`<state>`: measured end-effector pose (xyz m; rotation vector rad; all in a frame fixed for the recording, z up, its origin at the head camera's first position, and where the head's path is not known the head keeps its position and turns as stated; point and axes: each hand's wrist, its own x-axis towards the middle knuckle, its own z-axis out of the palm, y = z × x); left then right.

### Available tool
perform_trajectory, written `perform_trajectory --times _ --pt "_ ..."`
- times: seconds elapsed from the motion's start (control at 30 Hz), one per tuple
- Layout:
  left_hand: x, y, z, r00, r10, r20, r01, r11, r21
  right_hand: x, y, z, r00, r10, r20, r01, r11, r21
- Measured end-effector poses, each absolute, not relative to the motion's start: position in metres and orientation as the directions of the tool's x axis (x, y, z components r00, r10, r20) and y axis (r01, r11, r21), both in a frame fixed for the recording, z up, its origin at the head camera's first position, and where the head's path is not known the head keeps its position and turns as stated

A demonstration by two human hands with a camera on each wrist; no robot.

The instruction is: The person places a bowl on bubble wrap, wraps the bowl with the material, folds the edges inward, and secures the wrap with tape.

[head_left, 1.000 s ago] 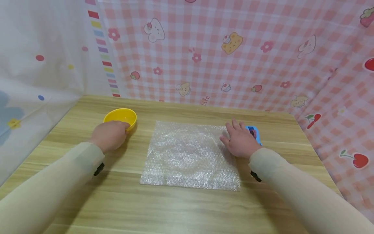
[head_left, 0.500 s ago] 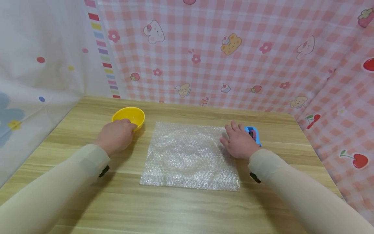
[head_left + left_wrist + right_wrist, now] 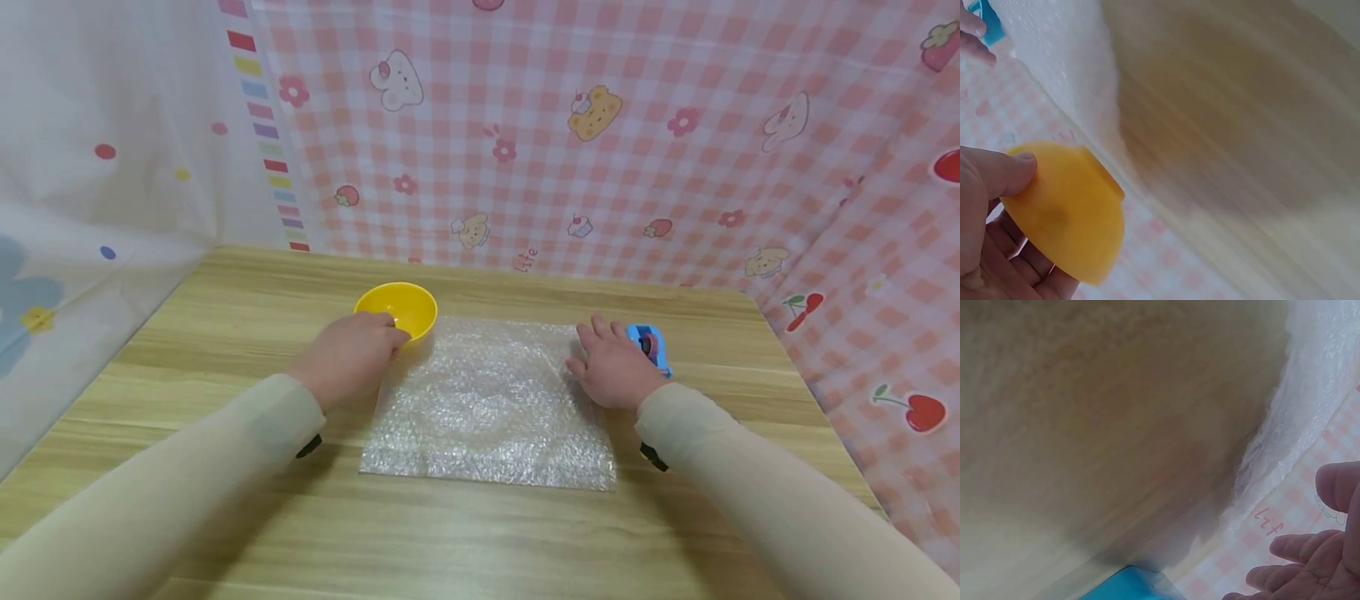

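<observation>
My left hand (image 3: 351, 357) grips a yellow bowl (image 3: 412, 308) by its near rim, thumb on the outside and fingers inside, as the left wrist view shows of the bowl (image 3: 1072, 212). The bowl overlaps the far left corner of a sheet of bubble wrap (image 3: 495, 400) in the head view. Over the right edge of that sheet is my right hand (image 3: 617, 364), fingers spread and holding nothing. Just beyond its knuckles sits a blue tape dispenser (image 3: 651, 346), partly hidden by the hand; in the right wrist view a corner of the dispenser (image 3: 1125, 586) shows.
The wood-grain table (image 3: 450, 542) carries these things. A pink checked curtain (image 3: 525, 167) hangs along its far side and right side, and a white curtain (image 3: 112, 192) with dots hangs at the left.
My left hand has carried the yellow bowl to the right, from the bare wood to the corner of the bubble wrap. My right hand has barely moved.
</observation>
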<state>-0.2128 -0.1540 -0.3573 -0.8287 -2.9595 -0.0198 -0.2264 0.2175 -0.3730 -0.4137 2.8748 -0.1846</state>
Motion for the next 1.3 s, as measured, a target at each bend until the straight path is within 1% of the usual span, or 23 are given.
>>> perform_trajectory --times 0.2,0.5,0.6,0.87,1.13,1.3 --pt "-0.207 -0.128 -0.357 -0.810 0.584 0.039 0.584 0.811 -0.021 -0.225 0.216 -0.373 -0.937 -0.278 -0.213 -0.247 0.956 -0.160" --pt "-0.195 -0.092 -0.359 -0.718 0.696 0.009 0.694 0.718 -0.051 -0.223 0.215 -0.374 -0.936 -0.291 -0.200 -0.265 0.953 -0.146" --pt "-0.190 -0.082 -0.360 -0.704 0.710 0.013 0.709 0.703 -0.058 -0.223 0.215 -0.373 -0.936 -0.291 -0.198 -0.266 0.954 -0.140" --pt "-0.178 -0.065 -0.362 -0.658 0.753 0.015 0.749 0.656 -0.095 -0.226 0.212 -0.374 -0.942 -0.247 -0.228 -0.219 0.965 -0.141" --pt "-0.174 -0.055 -0.368 -0.618 0.785 0.035 0.779 0.618 -0.104 -0.229 0.211 -0.374 -0.943 -0.224 -0.246 -0.194 0.971 -0.140" --pt "-0.172 -0.052 -0.370 -0.607 0.794 0.026 0.787 0.605 -0.116 -0.232 0.210 -0.377 -0.942 -0.216 -0.257 -0.187 0.973 -0.132"
